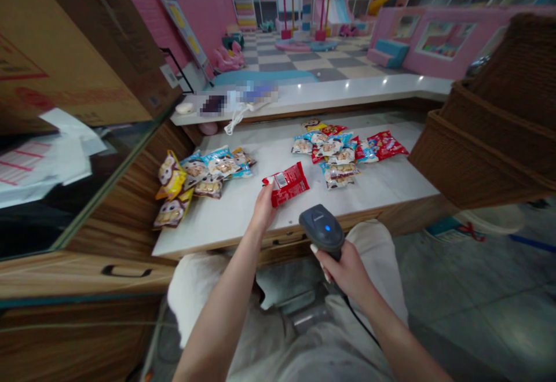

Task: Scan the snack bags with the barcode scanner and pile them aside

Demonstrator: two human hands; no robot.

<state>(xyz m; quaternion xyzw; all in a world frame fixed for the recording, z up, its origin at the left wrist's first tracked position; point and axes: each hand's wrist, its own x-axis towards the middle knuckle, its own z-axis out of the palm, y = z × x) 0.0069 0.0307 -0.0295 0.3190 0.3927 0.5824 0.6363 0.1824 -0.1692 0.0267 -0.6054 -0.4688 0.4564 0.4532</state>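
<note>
Between the thumb and fingers of my left hand (264, 205) is a red snack bag (292, 186), its barcode label facing up, just over the white desk top (226, 220). My right hand (347, 269) is wrapped round a dark barcode scanner (322, 228) with a blue light on top; its cable hangs down past my wrist. The scanner's head is a little to the right of and nearer to me than the red bag, apart from it. One pile of snack bags (219, 165) lies on the left, and another pile of snack bags (330, 147) lies beyond the red bag to the right.
Brown woven baskets (482, 133) stand at the right end of the desk. At the left, a large cardboard box (78, 52) and papers (56, 156) rest on a glass-topped counter. A raised white ledge (313, 95) runs along the back, with a white cable (234, 120) hanging over it.
</note>
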